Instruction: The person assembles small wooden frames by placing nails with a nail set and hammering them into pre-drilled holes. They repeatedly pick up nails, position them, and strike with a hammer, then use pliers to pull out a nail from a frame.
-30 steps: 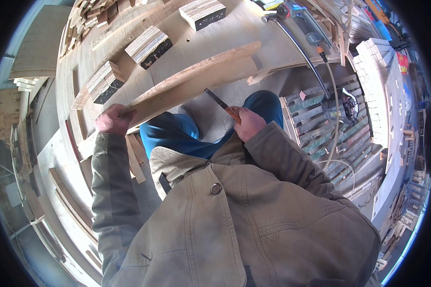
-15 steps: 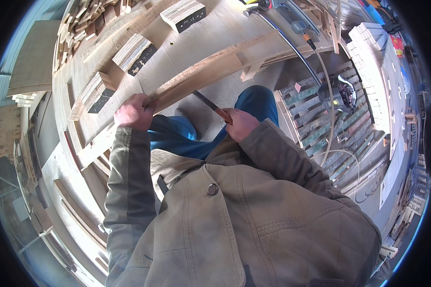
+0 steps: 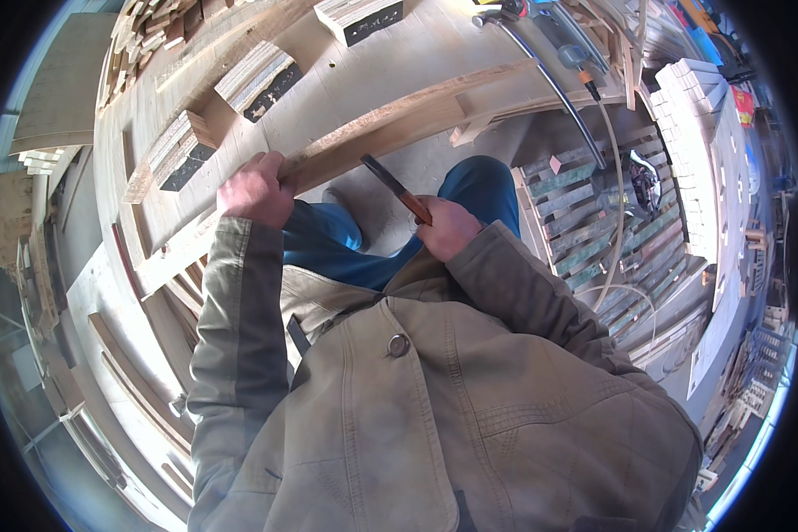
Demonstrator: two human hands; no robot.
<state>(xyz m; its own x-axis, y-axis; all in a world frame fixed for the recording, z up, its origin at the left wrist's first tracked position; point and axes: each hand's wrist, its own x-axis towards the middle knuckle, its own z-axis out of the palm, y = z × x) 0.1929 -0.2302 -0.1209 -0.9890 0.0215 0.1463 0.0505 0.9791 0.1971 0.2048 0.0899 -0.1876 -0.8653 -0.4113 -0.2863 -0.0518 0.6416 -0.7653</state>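
Observation:
My left hand (image 3: 257,190) is closed around the near left end of a long wooden board (image 3: 399,120), which runs along the front edge of the wooden worktop (image 3: 363,75). In my closed right hand (image 3: 449,230) is a hand tool (image 3: 397,190) with an orange-brown handle and a straight dark upper part. Its dark end points up and left, below the board and apart from it; its exact kind is hard to make out. Beyond my left hand stand layered wood blocks with black ends, one nearest (image 3: 183,152), another (image 3: 259,82) and a third (image 3: 361,19) farther off.
Scrap wood pieces (image 3: 155,40) are heaped at the far left. A curved metal tube (image 3: 550,84) and an air hose (image 3: 614,168) hang over the worktop's right side. A slatted pallet (image 3: 585,208) lies at right, beside a white stack of strips (image 3: 690,133). My knees are below the board.
The tool in my right hand has tilted slightly steeper, its dark end higher. My left hand stays on the board's end. The whole view has shifted a little.

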